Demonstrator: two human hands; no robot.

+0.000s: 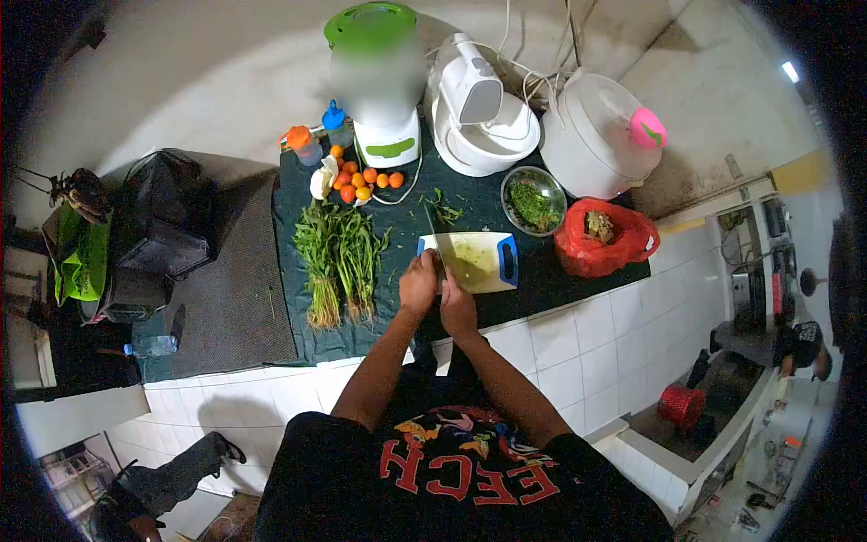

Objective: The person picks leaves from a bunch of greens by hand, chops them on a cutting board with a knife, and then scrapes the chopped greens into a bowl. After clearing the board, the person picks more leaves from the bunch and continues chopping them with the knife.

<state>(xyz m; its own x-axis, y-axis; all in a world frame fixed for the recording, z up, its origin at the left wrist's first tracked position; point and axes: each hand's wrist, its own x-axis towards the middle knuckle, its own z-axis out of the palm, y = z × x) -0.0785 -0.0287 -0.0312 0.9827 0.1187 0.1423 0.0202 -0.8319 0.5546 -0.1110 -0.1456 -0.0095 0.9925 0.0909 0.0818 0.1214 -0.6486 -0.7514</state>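
Note:
At the left side of a white cutting board [488,282] with blue ends, my hands are close together. My right hand [458,309] is closed around the handle of a knife [435,230], whose blade points away from me. My left hand [417,285] is closed next to the blade; what its fingers hold, if anything, is hidden. A green stain marks the board. Loose green leaves [442,209] lie just beyond it. Two bunches of leafy greens [339,253] with roots lie to the left. Chopped greens fill part of a clear bowl [533,200] at the right.
Several small tomatoes [348,193] lie behind the greens. At the back stand a white-and-green appliance [386,144], a stand mixer [477,95] and a large white tub [596,135]. A red plastic bag [601,253] sits at the right. Other people [804,352] are farther off.

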